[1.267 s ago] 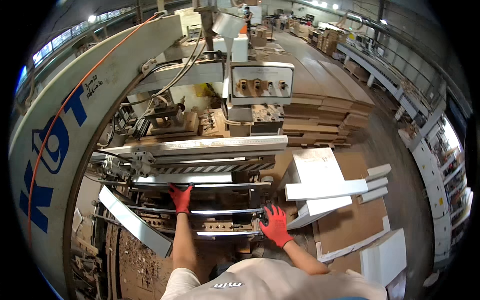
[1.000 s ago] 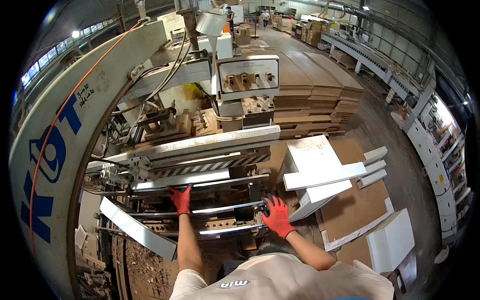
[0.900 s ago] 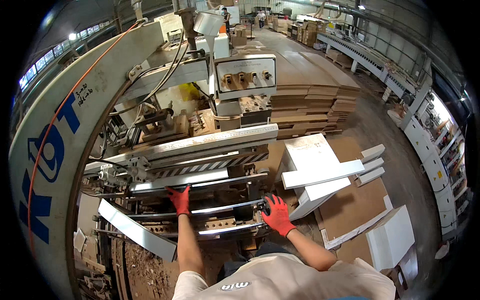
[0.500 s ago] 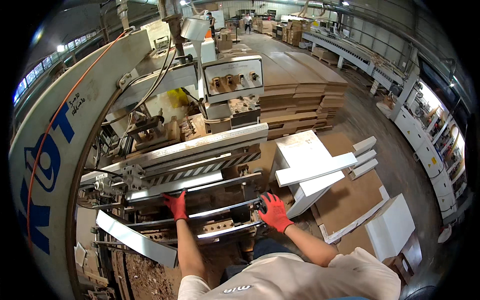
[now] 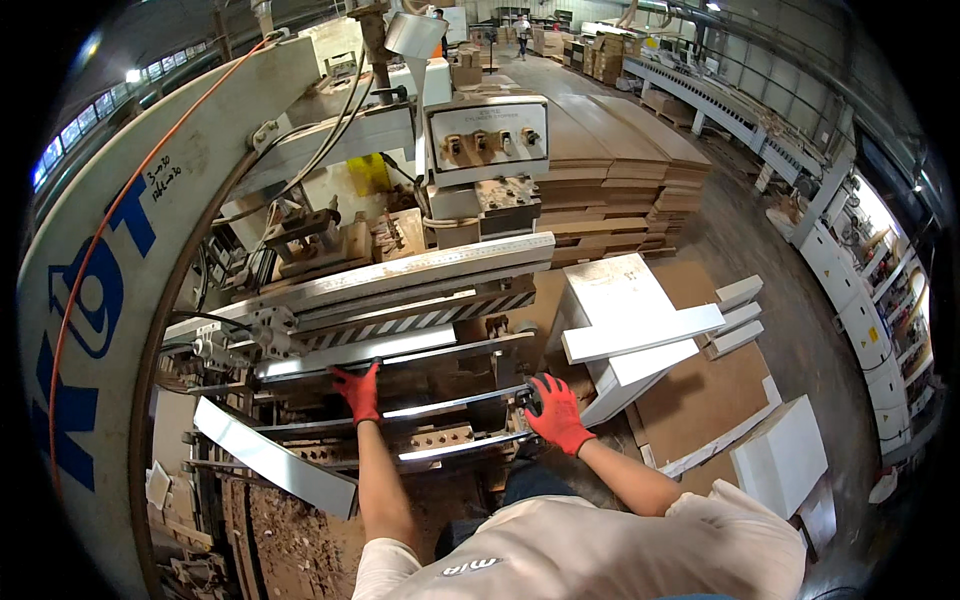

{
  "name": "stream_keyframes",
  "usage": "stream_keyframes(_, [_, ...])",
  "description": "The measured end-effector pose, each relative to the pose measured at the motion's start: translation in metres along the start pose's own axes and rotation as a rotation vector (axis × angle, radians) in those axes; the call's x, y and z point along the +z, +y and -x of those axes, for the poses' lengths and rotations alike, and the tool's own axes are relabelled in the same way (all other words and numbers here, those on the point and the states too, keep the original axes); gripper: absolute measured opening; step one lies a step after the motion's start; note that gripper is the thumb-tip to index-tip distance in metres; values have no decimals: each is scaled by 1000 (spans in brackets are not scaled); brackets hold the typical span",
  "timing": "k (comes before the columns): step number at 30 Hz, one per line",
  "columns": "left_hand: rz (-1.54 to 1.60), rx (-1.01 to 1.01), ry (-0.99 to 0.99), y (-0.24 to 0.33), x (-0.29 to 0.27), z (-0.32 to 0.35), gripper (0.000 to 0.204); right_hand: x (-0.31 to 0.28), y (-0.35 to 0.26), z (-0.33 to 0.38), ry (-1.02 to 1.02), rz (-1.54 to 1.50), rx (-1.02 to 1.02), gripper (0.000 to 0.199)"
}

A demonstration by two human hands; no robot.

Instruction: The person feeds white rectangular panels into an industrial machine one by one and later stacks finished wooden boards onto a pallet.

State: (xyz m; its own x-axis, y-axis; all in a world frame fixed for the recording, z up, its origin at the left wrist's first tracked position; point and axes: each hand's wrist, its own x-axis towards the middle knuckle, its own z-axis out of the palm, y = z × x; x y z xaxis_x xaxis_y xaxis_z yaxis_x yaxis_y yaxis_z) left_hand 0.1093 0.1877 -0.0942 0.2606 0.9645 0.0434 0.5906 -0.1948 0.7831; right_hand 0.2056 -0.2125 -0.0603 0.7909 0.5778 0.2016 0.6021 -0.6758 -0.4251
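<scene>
My left hand (image 5: pixel 358 394), in a red glove with dark fingertips, reaches in over the machine bed. Its thumb and fingers are spread, with the fingertips at the near edge of a narrow white board (image 5: pixel 400 343) that lies along the bed. My right hand (image 5: pixel 560 415), gloved alike, is closed round a black knob (image 5: pixel 528 399) at the right end of a metal rail (image 5: pixel 455 405). Part of the knob is hidden by the fingers. Closer to me runs a second shiny rail (image 5: pixel 465 447).
A loose white board (image 5: pixel 270 455) slants across the bed's left side. White panels (image 5: pixel 625 300) are stacked at right, with one strip (image 5: pixel 643 334) across them. A control box (image 5: pixel 487 140) stands ahead, before piled brown boards (image 5: pixel 620 150). The machine's large arm (image 5: pixel 110 260) rises at left.
The whole view has shifted slightly, so the scene sits a little further right. My left hand's fingers look more spread at the board's edge. The right hand stays on the knob.
</scene>
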Motion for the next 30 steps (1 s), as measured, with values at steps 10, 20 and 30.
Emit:
stream_keyframes(10, [55, -31, -21, -1, -1, -3, 127, 5, 0, 0, 14, -21, -3, 68])
stream_keyframes(20, [-3, -6, -45, 13, -6, 4, 120, 4, -37, -5, 152, 85, -126, 63])
stream_keyframes(30, [15, -10, -19, -3, 4, -1, 126, 48, -114, -81, -99, -504, -213, 51])
